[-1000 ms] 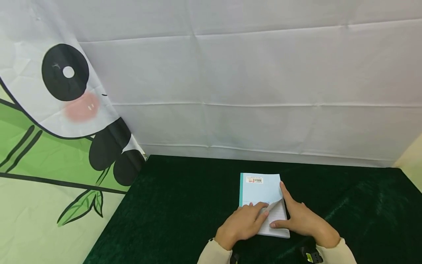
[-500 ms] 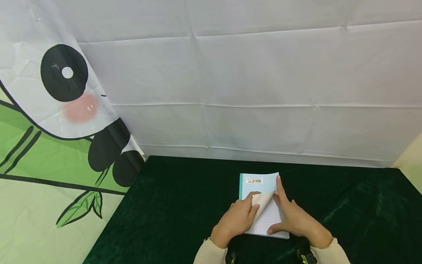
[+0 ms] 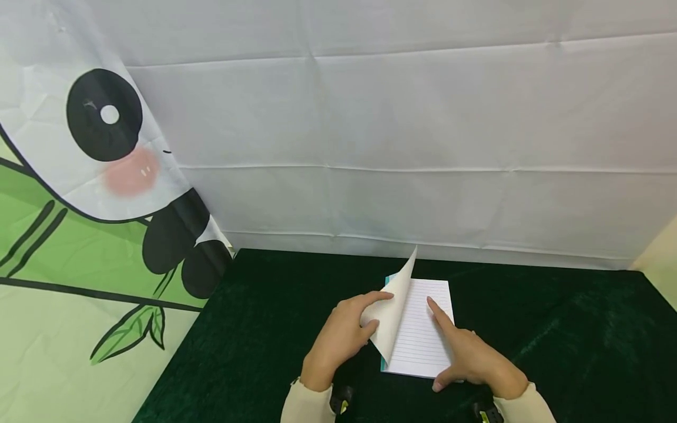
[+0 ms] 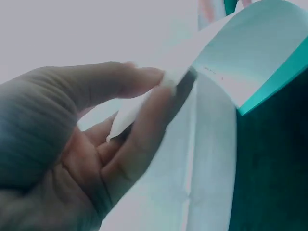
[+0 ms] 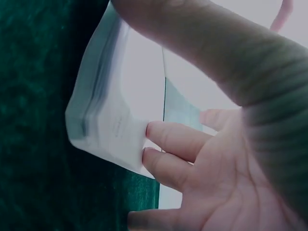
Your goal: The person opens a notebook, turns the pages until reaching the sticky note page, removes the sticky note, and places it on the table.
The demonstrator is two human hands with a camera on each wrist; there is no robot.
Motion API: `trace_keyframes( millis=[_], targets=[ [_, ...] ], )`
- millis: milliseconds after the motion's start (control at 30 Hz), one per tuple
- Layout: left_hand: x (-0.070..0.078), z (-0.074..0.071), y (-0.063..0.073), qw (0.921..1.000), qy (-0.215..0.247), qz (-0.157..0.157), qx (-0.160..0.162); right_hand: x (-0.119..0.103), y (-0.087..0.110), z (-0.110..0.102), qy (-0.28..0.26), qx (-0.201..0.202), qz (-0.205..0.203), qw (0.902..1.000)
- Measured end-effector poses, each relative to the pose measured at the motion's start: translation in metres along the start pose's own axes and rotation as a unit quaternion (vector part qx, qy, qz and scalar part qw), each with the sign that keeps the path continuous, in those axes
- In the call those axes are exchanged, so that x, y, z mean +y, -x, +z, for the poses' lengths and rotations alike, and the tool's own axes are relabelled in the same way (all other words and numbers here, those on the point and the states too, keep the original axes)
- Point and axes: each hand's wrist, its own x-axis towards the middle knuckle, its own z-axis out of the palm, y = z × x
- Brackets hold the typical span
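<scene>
A notebook (image 3: 418,352) with lined pages and a light blue cover lies on the dark green cloth in the head view. My left hand (image 3: 344,332) pinches the edge of its cover (image 3: 394,314), which stands half turned over toward the left, its pale inner side showing. In the left wrist view the thumb and fingers of that hand (image 4: 96,130) close on the curved cover sheet. My right hand (image 3: 468,355) lies at the notebook's right side, index finger stretched over the lined page. In the right wrist view its straight fingertips (image 5: 154,130) touch the notebook's edge.
Dark green velvet cloth (image 3: 285,329) covers the table. A white hanging sheet (image 3: 402,147) rises behind its far edge. On the left hangs a backdrop (image 3: 132,252) with a cartoon panda.
My left hand has lifted the cover from its lower right corner and swung it left, baring the lined page. My right hand has shifted slightly, its index finger now lower along the right side.
</scene>
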Motion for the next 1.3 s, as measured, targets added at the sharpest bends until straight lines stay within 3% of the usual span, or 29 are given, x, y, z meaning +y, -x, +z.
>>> trace_keyframes(
  millis=[167, 500, 767, 1000, 1133, 1300],
  targets=[
    [-0.007, -0.016, 0.008, 0.9989, -0.044, -0.011, 0.014, 0.0, 0.001, 0.002, -0.001, 0.007, 0.002, 1.0],
    [-0.037, -0.034, 0.017, 0.9963, -0.05, -0.069, 0.01, 0.001, 0.004, 0.004, -0.018, -0.002, -0.017, 0.9997],
    [-0.054, -0.031, 0.018, 0.989, -0.038, -0.142, 0.016, 0.0, 0.004, 0.004, -0.012, -0.008, -0.023, 0.9996],
    [-0.067, -0.026, 0.018, 0.983, -0.03, -0.181, 0.015, 0.0, 0.004, 0.003, 0.018, -0.004, -0.072, 0.9972],
    [-0.071, -0.024, 0.018, 0.9789, -0.034, -0.202, -0.003, -0.001, 0.006, 0.002, -0.01, -0.019, -0.088, 0.9959],
    [-0.074, -0.019, 0.02, 0.9757, -0.043, -0.212, -0.033, -0.005, 0.009, 0.003, -0.037, -0.032, -0.065, 0.9967]
  ],
)
